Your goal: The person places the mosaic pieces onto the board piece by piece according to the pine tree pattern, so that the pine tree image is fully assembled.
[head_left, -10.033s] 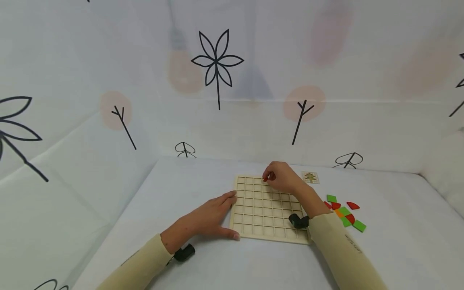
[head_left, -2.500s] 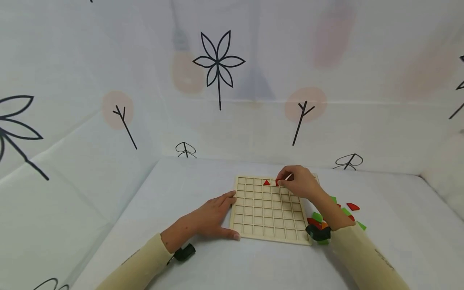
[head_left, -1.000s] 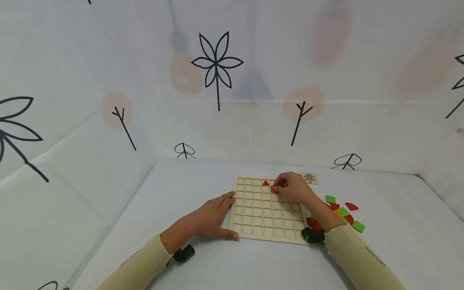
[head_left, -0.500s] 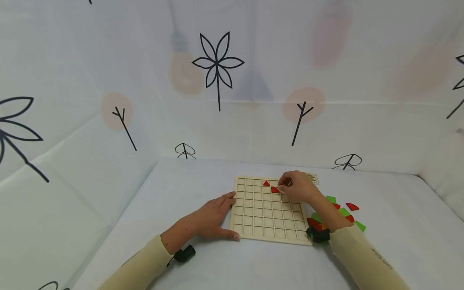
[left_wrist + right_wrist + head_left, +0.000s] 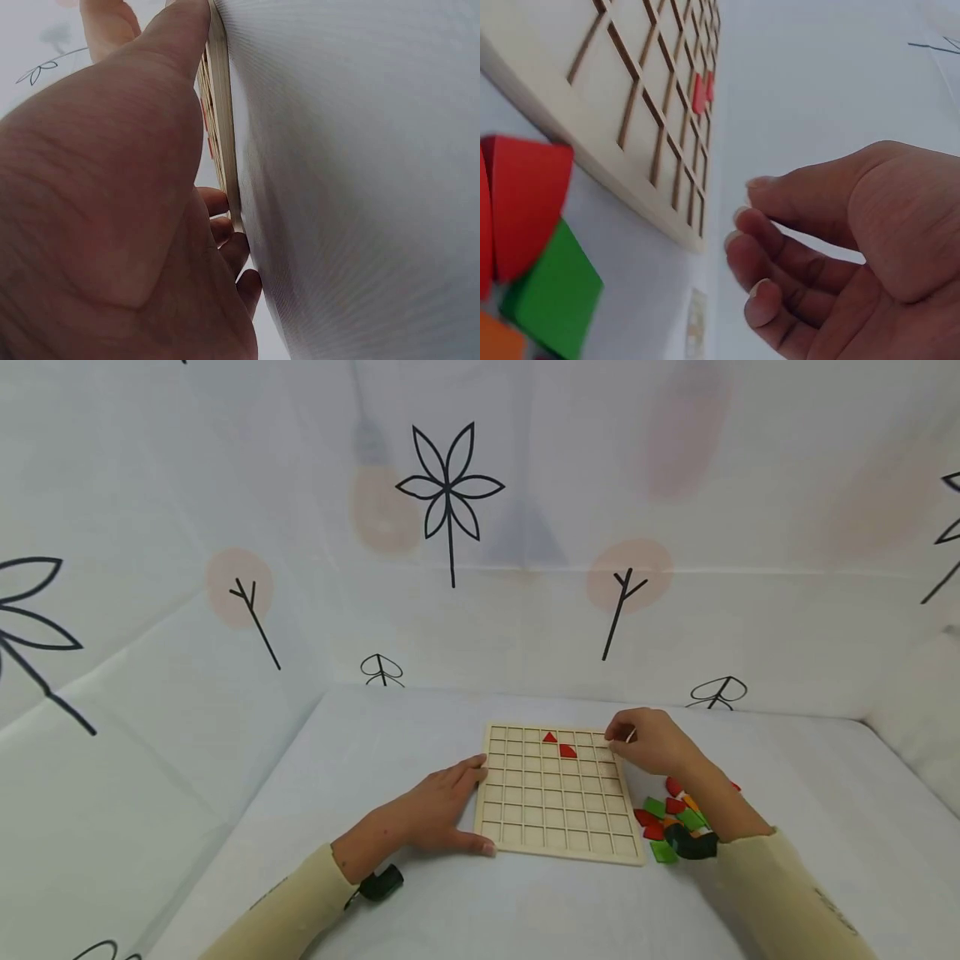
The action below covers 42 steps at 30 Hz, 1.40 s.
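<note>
A pale wooden grid board (image 5: 534, 810) lies flat on the white-covered table. In its far rows sit a red triangle (image 5: 550, 737) and, just right of and nearer than it, a red piece with one rounded corner (image 5: 567, 751). My left hand (image 5: 438, 810) rests along the board's left side, thumb at the near corner and fingertips touching the edge. Over the far right corner hovers my right hand (image 5: 651, 742), fingers loosely bent with nothing between them; the right wrist view shows the empty fingers (image 5: 769, 259) apart from the board.
Right of the board lie several loose pieces in red, green (image 5: 663, 852) and orange, partly covered by my right forearm and the black wrist camera (image 5: 690, 842). A small patterned card (image 5: 696, 324) lies beyond the board's corner. White printed cloth walls surround the table.
Over ten seconds, the red triangle and the rounded red piece came to lie on the board. My right hand let go of the rounded piece and moved right. The left hand stayed put.
</note>
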Available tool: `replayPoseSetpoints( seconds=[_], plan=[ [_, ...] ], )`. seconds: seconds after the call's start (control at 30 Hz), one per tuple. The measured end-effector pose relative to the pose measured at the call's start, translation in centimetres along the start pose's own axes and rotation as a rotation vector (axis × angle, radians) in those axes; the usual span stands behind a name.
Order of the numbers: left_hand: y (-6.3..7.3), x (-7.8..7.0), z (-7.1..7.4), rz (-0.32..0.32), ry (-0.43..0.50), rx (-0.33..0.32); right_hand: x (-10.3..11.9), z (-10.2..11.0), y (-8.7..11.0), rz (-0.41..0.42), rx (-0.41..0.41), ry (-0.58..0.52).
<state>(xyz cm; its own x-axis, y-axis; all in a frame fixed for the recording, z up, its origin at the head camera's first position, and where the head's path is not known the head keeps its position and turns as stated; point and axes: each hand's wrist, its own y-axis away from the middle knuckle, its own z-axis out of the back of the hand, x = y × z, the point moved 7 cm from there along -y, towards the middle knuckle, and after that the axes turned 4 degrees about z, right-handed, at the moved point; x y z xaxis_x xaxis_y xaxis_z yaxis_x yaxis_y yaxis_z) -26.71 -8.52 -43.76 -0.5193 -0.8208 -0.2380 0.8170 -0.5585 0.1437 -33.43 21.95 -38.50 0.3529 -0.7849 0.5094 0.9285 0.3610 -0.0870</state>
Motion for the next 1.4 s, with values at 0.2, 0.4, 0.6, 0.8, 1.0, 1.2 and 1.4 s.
replayPoseSetpoints(
  seconds=[0.2,0.4,0.6,0.8,1.0,1.2,1.4],
  plan=[
    [0.0,0.0,0.1,-0.005,0.006,-0.002,-0.9,0.8,0.8,-0.037,0.106,0.056],
    [-0.1,-0.1,0.0,-0.005,0.007,-0.002,-2.4,1.3,1.9,-0.163,0.226,0.127],
    [0.0,0.0,0.0,-0.002,0.012,-0.004,-3.4,1.9,3.0,-0.282,0.257,0.161],
    [0.1,-0.1,0.0,-0.010,0.013,-0.009,-4.2,2.1,3.7,-0.378,0.307,0.199],
    [0.1,-0.1,0.0,-0.017,0.010,-0.011,-5.0,1.6,3.5,-0.416,0.347,0.242],
    [0.1,-0.1,0.0,-0.006,-0.007,-0.006,-5.1,1.3,3.3,-0.427,0.368,0.278],
    [0.0,0.0,-0.1,0.002,-0.007,-0.002,-4.8,1.1,3.3,-0.414,0.373,0.273]
  ],
)
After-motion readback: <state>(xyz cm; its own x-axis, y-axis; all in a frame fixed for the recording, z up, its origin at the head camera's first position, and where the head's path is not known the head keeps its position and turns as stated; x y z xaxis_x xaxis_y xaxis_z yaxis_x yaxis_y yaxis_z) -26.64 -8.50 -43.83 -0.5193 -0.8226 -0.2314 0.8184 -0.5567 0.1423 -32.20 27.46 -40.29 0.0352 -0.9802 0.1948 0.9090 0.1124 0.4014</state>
